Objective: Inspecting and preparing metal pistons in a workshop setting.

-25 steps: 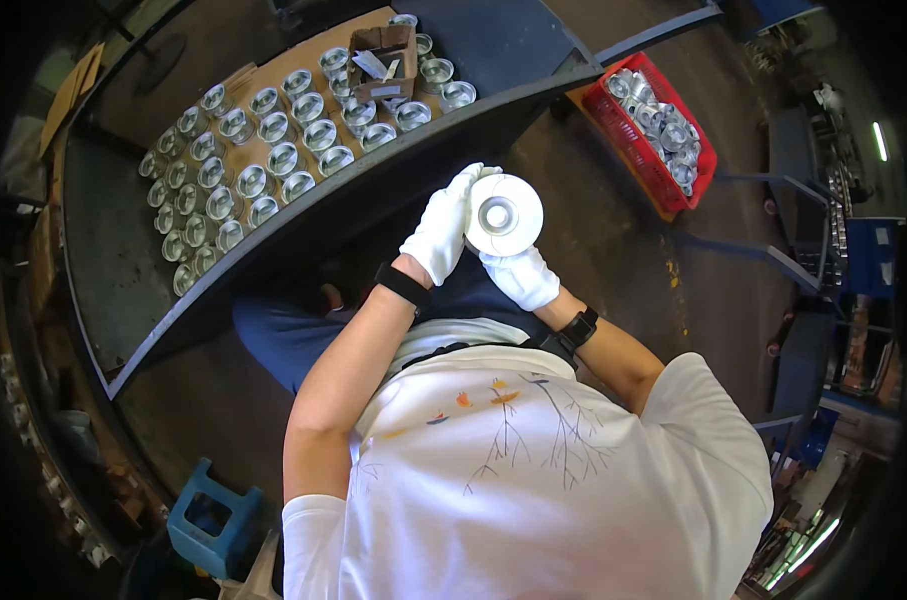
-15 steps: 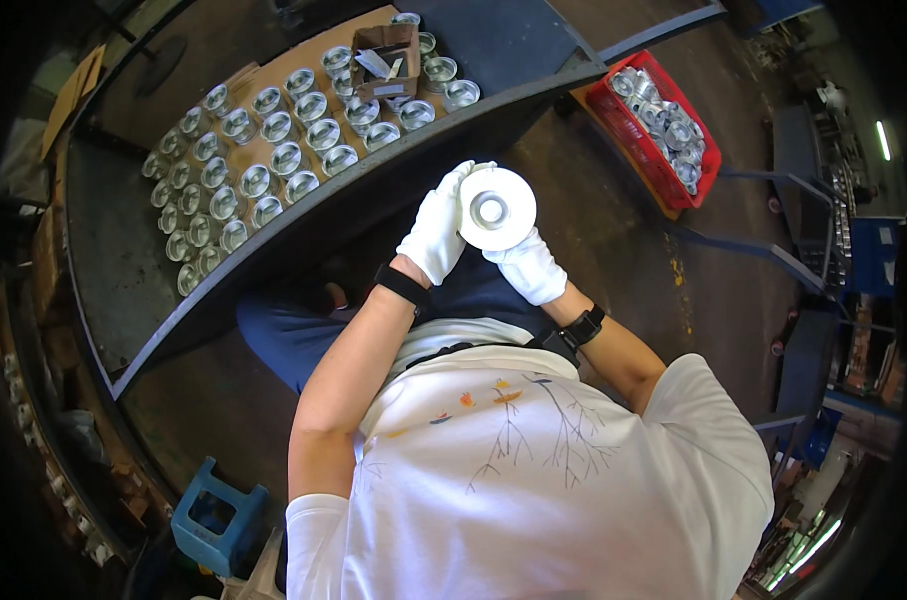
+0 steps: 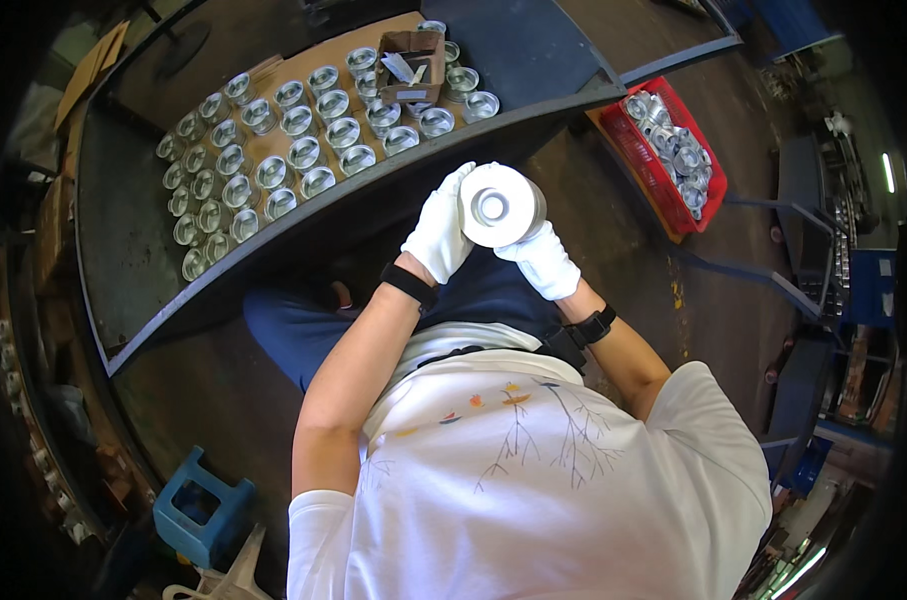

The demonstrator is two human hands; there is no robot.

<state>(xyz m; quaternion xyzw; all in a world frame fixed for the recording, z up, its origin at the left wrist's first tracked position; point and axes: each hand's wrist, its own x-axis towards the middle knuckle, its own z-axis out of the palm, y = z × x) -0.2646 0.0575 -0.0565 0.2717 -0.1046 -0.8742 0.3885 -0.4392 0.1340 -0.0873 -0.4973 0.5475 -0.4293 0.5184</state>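
Note:
Between my two white-gloved hands is a round, silvery metal cup-shaped part [image 3: 511,190] with a wide rim and a raised round boss in its centre. My left hand [image 3: 441,225] is closed against its left side, fingers reaching up along the rim. My right hand [image 3: 543,262] grips it from below and to the right; some of its fingers are hidden behind the part. The part is held in front of my lap, off the near edge of the table. Its face is turned up toward me and its side wall shows on the right.
On the dark metal table [image 3: 123,290], several rows of similar silvery cups [image 3: 271,172] stand on cardboard, with a small cardboard box [image 3: 413,68] among them. A red crate [image 3: 708,205] of metal parts sits to the right. A blue stool [image 3: 201,510] stands at lower left.
The metal part has tilted in my hands, so its side wall now shows on the right. Both hands still hold it. The whole view has shifted slightly.

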